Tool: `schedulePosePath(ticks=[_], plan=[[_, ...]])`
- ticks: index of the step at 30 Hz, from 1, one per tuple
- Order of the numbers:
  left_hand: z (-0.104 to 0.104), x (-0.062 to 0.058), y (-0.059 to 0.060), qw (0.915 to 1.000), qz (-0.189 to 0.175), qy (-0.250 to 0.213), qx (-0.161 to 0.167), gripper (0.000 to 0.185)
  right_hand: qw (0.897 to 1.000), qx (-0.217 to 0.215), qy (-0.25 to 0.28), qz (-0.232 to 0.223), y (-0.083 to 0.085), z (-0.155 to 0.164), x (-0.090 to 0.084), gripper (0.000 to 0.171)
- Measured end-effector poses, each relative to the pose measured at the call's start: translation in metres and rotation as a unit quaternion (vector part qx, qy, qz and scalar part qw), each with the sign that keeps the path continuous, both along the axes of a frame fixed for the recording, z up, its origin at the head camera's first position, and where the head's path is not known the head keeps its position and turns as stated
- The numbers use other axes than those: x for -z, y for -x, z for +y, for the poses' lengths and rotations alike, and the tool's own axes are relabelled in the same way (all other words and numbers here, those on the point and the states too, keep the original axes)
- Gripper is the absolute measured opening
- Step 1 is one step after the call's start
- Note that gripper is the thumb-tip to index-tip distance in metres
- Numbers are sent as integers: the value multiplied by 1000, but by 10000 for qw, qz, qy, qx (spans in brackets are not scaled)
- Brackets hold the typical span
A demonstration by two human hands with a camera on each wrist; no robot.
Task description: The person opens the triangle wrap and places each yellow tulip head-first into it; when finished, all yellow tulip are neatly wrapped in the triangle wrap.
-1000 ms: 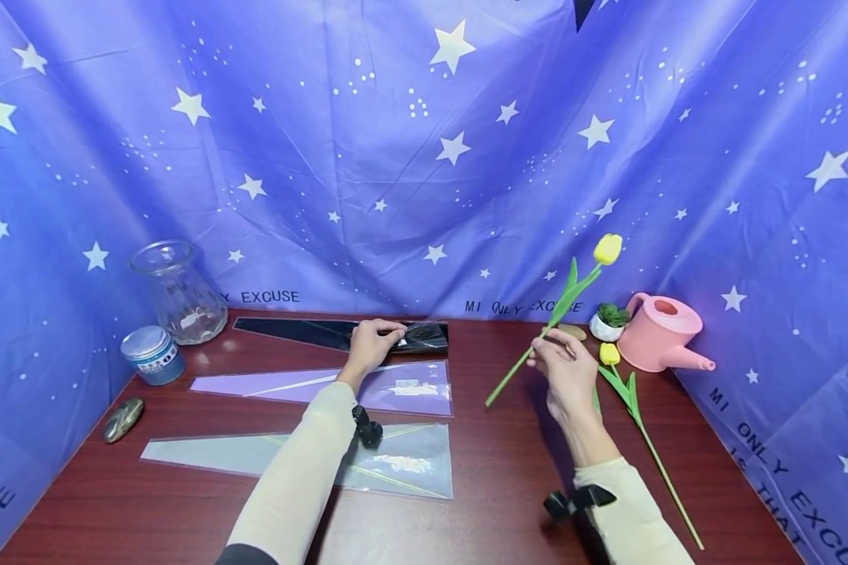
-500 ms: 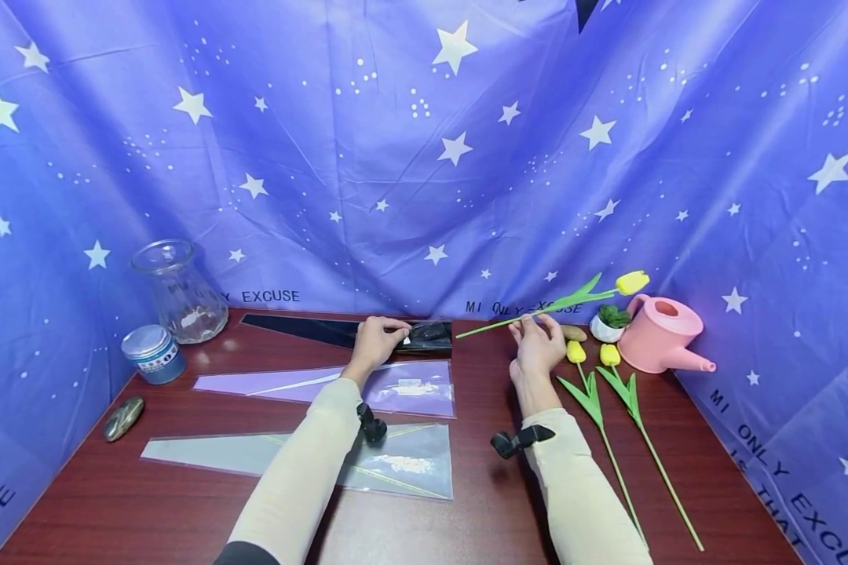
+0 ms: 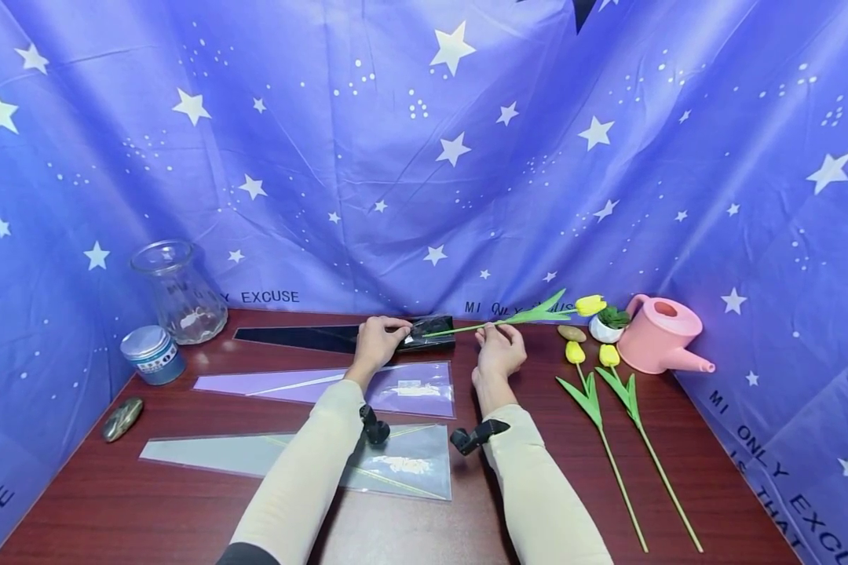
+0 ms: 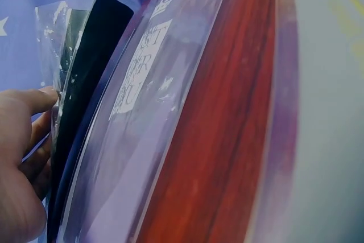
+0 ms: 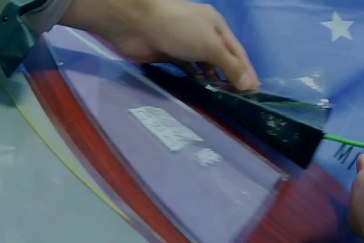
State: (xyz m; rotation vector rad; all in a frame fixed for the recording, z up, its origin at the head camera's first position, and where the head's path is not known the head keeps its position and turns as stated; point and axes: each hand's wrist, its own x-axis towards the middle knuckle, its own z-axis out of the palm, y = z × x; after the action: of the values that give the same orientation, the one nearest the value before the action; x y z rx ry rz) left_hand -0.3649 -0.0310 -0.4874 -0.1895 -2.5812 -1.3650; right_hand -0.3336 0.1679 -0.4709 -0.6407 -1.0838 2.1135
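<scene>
A: Left hand (image 3: 376,343). What is your grip on?

B: Your fingers pinch the upper film of the black sleeve (image 3: 339,336) at its wide end and lift it, so the mouth stands open. The sleeve lies along the back of the surface (image 3: 509,471), narrow end toward the jar (image 3: 178,292).

A: Right hand (image 3: 498,349)?

B: Your grip is closed on the stem of the tulip (image 3: 516,318), thumb and fingers pinching it partway along. The tulip is held nearly level above the surface. Yellow head to your right, near the small plant (image 3: 610,320) and the pink can (image 3: 660,333). Stem tip is at the sleeve's mouth; the right wrist view shows green stem (image 5: 344,140) passing in under the clear film.

A: Other things?

B: Purple sleeve (image 3: 339,386) lies just in front of the black one, a clear sleeve (image 3: 304,459) nearer you. Two more tulips (image 3: 608,408) lie flat side by side at right, heads toward the back. Blue tin (image 3: 151,355) beside the jar, a pebble (image 3: 123,419) at the left edge.
</scene>
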Motion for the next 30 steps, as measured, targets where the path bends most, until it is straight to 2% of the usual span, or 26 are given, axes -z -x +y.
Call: schedulePosePath(ticks=[7,11,14,16,20,25,30], plan=[[4,-1,-2,9999,112,-83,-5,11,9981,125,-248,-558,1,-23,9,16],[5,-2,-5,9998,167,-100,-27,10,9967,178,-348,-715,1,-32,12,13],[7,-1,-6,9999,155,-64,-34,11,9930,260,-653,-951,0,-37,13,11],[7,-1,-6,9999,137,-38,-17,12,9859,342,-1045,-1258,-1,-39,14,12],[7,0,-5,9998,196,-31,8,12,9645,450,-1826,-1853,-4,-41,13,12],[5,3,-3,9997,225,-29,-39,11,9479,433,-2334,-2123,-6,-42,13,9],[1,7,1,9997,247,-24,-77,11,9259,346,-2899,-2399,-6,-42,15,8]])
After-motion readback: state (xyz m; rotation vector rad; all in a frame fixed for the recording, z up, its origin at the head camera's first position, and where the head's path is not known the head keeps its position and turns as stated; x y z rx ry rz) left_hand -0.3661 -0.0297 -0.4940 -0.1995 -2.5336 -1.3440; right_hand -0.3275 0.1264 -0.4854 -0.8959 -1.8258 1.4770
